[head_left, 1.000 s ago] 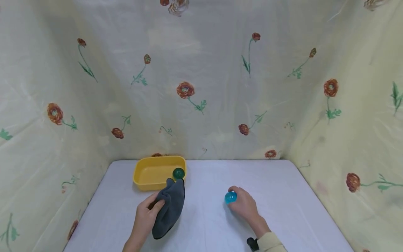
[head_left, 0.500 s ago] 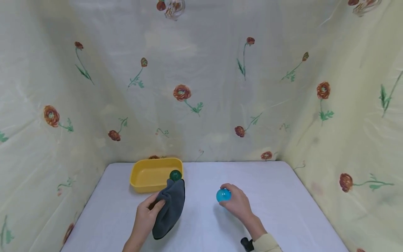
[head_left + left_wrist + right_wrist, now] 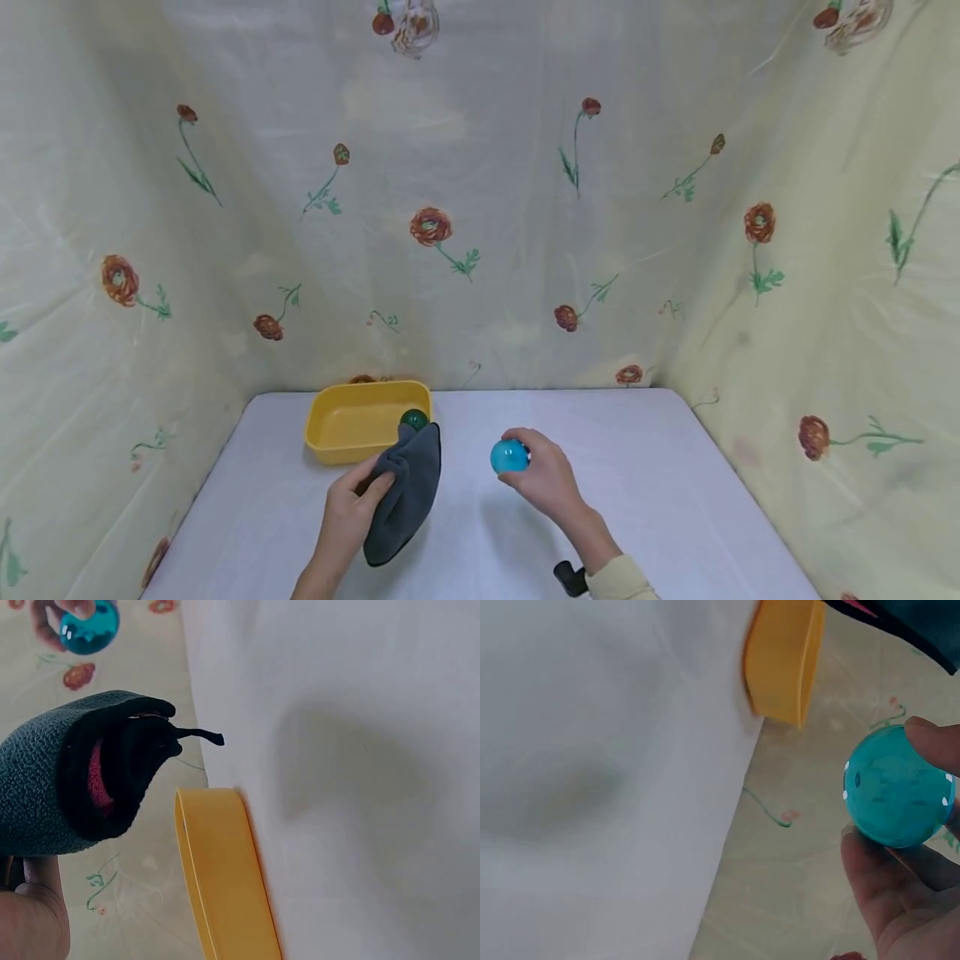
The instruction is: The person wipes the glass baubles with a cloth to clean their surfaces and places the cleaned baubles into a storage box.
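Note:
My left hand pinches a folded dark grey cloth with black edging, held above the table in front of a yellow tray. Inside its fold a strip of pink shows in the left wrist view. Between the thumb and fingers of my right hand is a clear blue ball, raised off the table, its shadow below. In the right wrist view the blue ball looks see-through and shiny. A dark green ball lies at the right end of the yellow tray, partly hidden by the cloth.
The white-covered table ends at a back edge against a hanging curtain printed with flowers, which also runs along both sides. A black strap piece sits at my right wrist, beside a cream sleeve.
My right hand has lifted the blue ball and carried it leftward, closer to the cloth. The left hand with the cloth stays nearly still. The head view has shifted slightly.

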The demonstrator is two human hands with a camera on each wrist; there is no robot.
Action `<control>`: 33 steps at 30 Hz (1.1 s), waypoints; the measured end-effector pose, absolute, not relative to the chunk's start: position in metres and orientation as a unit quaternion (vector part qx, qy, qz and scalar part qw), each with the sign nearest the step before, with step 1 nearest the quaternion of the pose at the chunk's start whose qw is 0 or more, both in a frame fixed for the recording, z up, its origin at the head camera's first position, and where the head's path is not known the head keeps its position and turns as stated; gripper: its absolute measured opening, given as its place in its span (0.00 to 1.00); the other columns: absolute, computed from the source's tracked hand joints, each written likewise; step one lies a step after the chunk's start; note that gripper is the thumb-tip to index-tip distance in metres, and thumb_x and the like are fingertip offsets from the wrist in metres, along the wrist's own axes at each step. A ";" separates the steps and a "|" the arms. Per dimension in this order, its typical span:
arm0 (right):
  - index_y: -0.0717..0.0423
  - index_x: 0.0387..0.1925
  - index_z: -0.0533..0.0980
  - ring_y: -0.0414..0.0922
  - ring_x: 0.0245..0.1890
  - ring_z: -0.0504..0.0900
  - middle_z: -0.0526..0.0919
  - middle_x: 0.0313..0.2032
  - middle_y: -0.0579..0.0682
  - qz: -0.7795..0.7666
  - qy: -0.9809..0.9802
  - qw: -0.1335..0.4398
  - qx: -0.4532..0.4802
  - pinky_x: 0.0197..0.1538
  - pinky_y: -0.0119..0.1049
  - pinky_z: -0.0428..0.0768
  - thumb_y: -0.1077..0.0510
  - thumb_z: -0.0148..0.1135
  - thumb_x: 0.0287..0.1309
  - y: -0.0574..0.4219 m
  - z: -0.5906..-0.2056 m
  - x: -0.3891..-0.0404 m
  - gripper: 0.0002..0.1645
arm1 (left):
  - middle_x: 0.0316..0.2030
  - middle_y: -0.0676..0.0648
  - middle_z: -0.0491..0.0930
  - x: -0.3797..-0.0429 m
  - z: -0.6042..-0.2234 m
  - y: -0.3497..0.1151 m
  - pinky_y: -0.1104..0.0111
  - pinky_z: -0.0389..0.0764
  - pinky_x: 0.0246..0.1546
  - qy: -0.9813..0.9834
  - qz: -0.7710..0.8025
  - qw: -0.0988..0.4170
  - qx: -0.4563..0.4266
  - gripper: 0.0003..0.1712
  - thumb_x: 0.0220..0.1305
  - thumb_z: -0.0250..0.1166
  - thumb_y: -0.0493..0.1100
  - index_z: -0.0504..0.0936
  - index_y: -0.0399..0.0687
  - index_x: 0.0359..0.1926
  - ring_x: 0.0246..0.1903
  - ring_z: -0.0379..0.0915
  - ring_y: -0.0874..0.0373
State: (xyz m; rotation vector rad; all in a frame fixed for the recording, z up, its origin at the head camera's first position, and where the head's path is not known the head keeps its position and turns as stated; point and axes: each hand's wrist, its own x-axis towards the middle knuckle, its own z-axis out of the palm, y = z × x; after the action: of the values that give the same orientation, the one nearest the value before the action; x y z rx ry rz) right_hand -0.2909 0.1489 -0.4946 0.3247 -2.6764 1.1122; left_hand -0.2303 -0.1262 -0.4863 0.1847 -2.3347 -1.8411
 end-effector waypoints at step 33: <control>0.47 0.53 0.78 0.40 0.50 0.80 0.82 0.51 0.42 0.447 -0.842 0.138 0.268 0.53 0.35 0.84 0.62 0.78 0.47 0.090 -0.443 -0.273 0.29 | 0.56 0.44 0.83 -0.237 -0.481 -0.109 0.58 0.82 0.57 -0.765 -0.639 0.079 0.019 0.22 0.69 0.63 0.45 0.79 0.49 0.62 0.52 0.80 0.52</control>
State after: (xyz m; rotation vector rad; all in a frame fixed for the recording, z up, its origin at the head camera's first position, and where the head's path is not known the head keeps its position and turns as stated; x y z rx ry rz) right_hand -0.2732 0.0898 -0.4430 0.7755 -2.4351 1.2935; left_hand -0.2373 -0.1087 -0.4811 0.0580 -2.2884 -1.9135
